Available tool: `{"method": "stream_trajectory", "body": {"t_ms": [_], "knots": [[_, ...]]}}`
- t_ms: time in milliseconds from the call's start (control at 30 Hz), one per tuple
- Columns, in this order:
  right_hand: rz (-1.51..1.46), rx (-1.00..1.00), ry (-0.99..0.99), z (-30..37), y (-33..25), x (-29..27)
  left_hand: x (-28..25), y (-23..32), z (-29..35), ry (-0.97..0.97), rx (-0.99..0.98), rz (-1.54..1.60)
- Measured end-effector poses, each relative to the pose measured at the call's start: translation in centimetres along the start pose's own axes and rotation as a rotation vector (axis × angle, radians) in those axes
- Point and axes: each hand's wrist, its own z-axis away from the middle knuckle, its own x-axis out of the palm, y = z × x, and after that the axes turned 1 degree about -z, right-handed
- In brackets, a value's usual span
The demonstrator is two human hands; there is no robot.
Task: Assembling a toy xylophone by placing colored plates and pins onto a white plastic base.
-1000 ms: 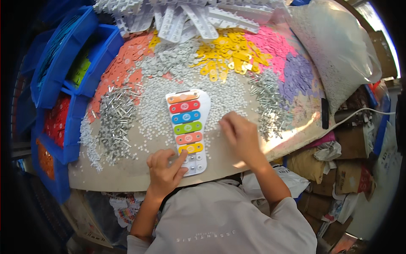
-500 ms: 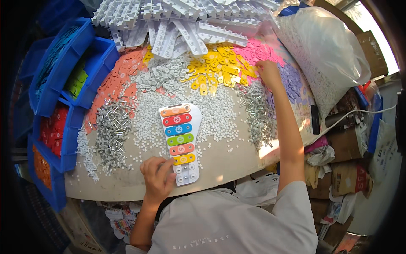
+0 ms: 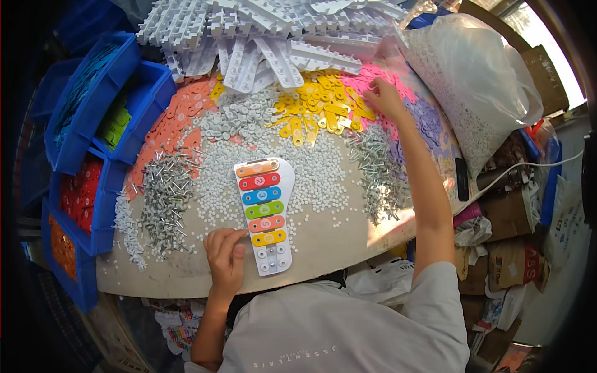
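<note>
A toy xylophone (image 3: pixel 283 202) with a white base lies in front of me, narrow end nearest. Across it run several coloured bars, from orange at the far end to yellow near the bottom; white posts show bare at the near end. My left hand (image 3: pixel 224 258) rests beside its left edge, thumb and index finger apart, holding nothing that I can see. Far to the right, my right hand (image 3: pixel 384 99) reaches over the pink bars (image 3: pixel 359 79) beside the yellow bars (image 3: pixel 311 99). Its fingers are bent together; whatever may be between them is too small to make out.
White plastic bases (image 3: pixel 249 37) are heaped at the back. Grey washers (image 3: pixel 239 115), white caps (image 3: pixel 320 177), screws (image 3: pixel 165 205) and purple bars (image 3: pixel 429 121) cover the table. Blue bins (image 3: pixel 109 205) line the left. A full plastic bag (image 3: pixel 476 81) stands right, near a black phone-like object (image 3: pixel 461 178).
My right hand has shifted slightly left and nearer over the pink and yellow bars. My left hand has drawn back left from the xylophone's lower bars. The xylophone has slid very slightly nearer.
</note>
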Motion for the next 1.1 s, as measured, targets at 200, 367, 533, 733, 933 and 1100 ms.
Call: {"method": "stream_trajectory", "body": {"t_ms": [200,367,533,733,933,1100], "knots": [[0.472,-0.066,-0.071,-1.4,0.0,2.8,0.0,-0.1,0.1,0.009,-0.023,0.017],[0.386,0.019,0.128,0.2,-1.1,1.6,-0.1,-0.1,0.3,0.032,-0.030,0.018],[-0.597,0.227,-0.098,8.3,-11.2,-1.8,-0.2,0.1,0.4,0.068,-0.062,0.039],[-0.706,0.200,-0.436,21.0,-24.4,-3.2,-1.2,1.9,0.6,0.045,-0.105,0.159],[-0.668,0.048,-0.650,28.8,-30.0,-1.1,-0.5,5.0,1.1,-0.102,0.002,0.256],[-0.674,0.206,-0.600,28.0,-30.7,-1.6,-2.0,4.7,1.4,-0.319,0.060,0.067]]}}
